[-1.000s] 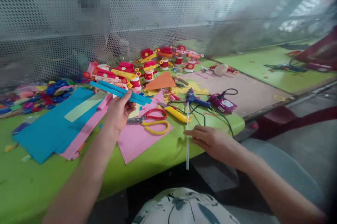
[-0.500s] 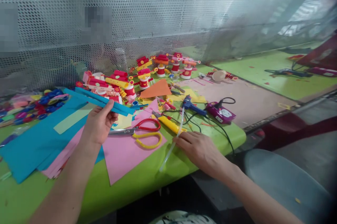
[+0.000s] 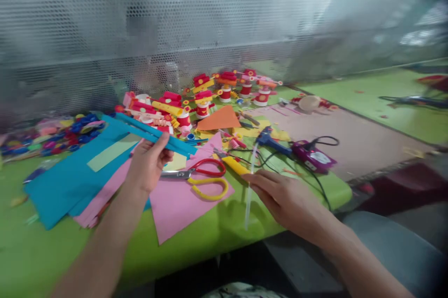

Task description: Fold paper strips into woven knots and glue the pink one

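My left hand (image 3: 150,160) is closed, thumb on top, around narrow blue craft-foam strips (image 3: 154,135) held above the sheets. Beneath it lie blue sheets (image 3: 70,176), a pale green strip (image 3: 114,152) and a pink sheet (image 3: 175,216). Scissors (image 3: 210,188) with one red and one yellow handle rest on the pink sheet. My right hand (image 3: 283,195) has its fingers together at the middle of a clear glue stick (image 3: 249,204), which runs down from a blue glue gun (image 3: 268,139). A yellow-handled cutter (image 3: 234,165) lies against those fingertips; its blade end is unclear.
Several red, yellow and white craft models (image 3: 203,104) stand along the back by a perforated metal screen (image 3: 210,17). Colourful small parts (image 3: 70,137) are heaped at left. A purple power socket (image 3: 313,155) with black cables sits near the right edge, beside a grey stool (image 3: 388,246).
The view has shifted, so the table appears further right. The glue stick's lower end has swung right, now nearly upright in view. My left hand keeps the blue strips.
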### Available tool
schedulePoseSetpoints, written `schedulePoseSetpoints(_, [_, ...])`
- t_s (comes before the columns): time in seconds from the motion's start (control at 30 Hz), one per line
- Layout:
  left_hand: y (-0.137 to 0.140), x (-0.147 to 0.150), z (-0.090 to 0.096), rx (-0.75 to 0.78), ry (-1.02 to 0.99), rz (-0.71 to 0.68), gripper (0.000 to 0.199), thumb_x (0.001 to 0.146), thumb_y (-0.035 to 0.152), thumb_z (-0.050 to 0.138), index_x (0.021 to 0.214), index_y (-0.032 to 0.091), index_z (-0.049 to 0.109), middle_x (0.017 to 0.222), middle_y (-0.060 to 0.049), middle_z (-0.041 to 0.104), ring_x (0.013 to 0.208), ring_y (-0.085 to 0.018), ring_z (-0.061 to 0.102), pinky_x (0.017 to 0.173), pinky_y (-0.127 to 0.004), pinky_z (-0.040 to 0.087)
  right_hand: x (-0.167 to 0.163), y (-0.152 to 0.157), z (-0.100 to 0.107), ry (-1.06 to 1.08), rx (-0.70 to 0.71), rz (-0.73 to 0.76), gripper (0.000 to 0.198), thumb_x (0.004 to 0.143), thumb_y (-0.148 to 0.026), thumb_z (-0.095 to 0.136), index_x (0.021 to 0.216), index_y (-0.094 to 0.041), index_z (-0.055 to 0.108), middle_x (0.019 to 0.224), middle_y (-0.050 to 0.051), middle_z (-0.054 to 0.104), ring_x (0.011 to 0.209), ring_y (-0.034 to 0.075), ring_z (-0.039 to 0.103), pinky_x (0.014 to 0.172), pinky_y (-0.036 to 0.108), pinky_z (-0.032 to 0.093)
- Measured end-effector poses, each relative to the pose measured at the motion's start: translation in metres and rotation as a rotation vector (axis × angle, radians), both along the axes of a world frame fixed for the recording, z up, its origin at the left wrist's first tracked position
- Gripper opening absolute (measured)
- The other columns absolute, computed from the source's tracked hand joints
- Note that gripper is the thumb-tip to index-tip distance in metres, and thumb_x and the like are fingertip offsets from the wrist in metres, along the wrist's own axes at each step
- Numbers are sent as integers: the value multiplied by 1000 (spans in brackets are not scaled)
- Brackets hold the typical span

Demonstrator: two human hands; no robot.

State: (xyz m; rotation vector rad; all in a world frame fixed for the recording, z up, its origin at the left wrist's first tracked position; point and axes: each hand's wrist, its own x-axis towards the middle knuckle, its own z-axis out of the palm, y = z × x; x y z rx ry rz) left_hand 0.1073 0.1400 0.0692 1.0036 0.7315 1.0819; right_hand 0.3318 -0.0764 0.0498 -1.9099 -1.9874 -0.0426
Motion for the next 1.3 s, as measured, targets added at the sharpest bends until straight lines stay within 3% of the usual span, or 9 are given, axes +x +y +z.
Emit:
schedulePoseSetpoints(0.1, [1, 2, -1, 19, -5, 14, 38, 63, 41, 90, 73, 17, 64, 56, 5, 61, 47, -6, 55, 47, -16, 47, -19, 34, 17, 300, 96, 28, 25, 101, -30, 48, 117, -26, 68, 109, 9, 75, 86, 21, 72, 73, 32, 55])
schedulePoseSetpoints(0.23, [-3, 4, -1, 135, 62, 35, 37, 70, 47, 85, 70, 18, 62, 55, 5, 59, 45, -7, 53, 46, -19, 43, -40, 94, 32, 610, -6, 81, 33, 95, -47, 55, 115, -23, 68, 88, 7, 75, 61, 17, 65, 53, 28, 50])
schedulePoseSetpoints(0.33, [-11, 6, -1, 241, 171, 52, 38, 76, 52, 79, 68, 18, 64, 54, 3, 59, 47, -9, 55, 48, -23, 45, -49, 123, 35, 766, -98, 168, 37, 92, -54, 56, 90, -20, 70, 63, 3, 66, 52, 15, 57, 45, 25, 42])
schedulePoseSetpoints(0.4, [-14, 8, -1, 276, 248, 58, 40, 78, 55, 76, 68, 18, 63, 55, 1, 60, 49, -11, 57, 50, -25, 46, -54, 131, 32, 773, -118, 208, 38, 90, -54, 58, 71, -21, 64, 53, 0, 57, 45, 12, 48, 41, 24, 35])
schedulePoseSetpoints(0.53, [-16, 9, 0, 273, 224, -49, 42, 77, 59, 74, 71, 18, 67, 63, -2, 64, 54, -13, 60, 54, -28, 50, -56, 133, 25, 826, -96, 241, 43, 91, -57, 53, 65, -24, 56, 47, -2, 51, 41, 12, 42, 39, 23, 30])
schedulePoseSetpoints(0.73, [-14, 9, 3, 186, 45, -231, 36, 65, 45, 87, 84, 16, 75, 81, -5, 72, 73, -16, 66, 72, -31, 57, -58, 132, 38, 610, 29, 38, 35, 92, -47, 51, 66, -25, 51, 48, -3, 48, 40, 13, 41, 41, 26, 31])
schedulePoseSetpoints(0.9, [-3, 7, -2, 68, 44, -145, 37, 62, 44, 89, 78, 14, 75, 69, -3, 67, 64, -12, 62, 57, -23, 51, -70, 141, 51, 463, 134, -59, 29, 93, -39, 52, 69, -23, 50, 52, -2, 52, 45, 13, 44, 47, 27, 30])
schedulePoseSetpoints(1.13, [3, 4, -2, 76, -142, -88, 36, 71, 47, 84, 88, 17, 74, 76, -2, 71, 63, -13, 68, 62, -26, 56, -64, 171, 29, 1210, 83, 48, 35, 83, -52, 70, 70, -21, 62, 61, -1, 59, 51, 12, 51, 52, 27, 42])
schedulePoseSetpoints(1.3, [-9, 6, 0, 153, -43, -87, 37, 78, 52, 78, 86, 16, 75, 76, -5, 74, 56, -11, 63, 56, -24, 51, -62, 176, 8, 1529, -31, 125, 28, 72, -48, 83, 76, -22, 74, 73, 0, 66, 62, 12, 58, 61, 28, 50])
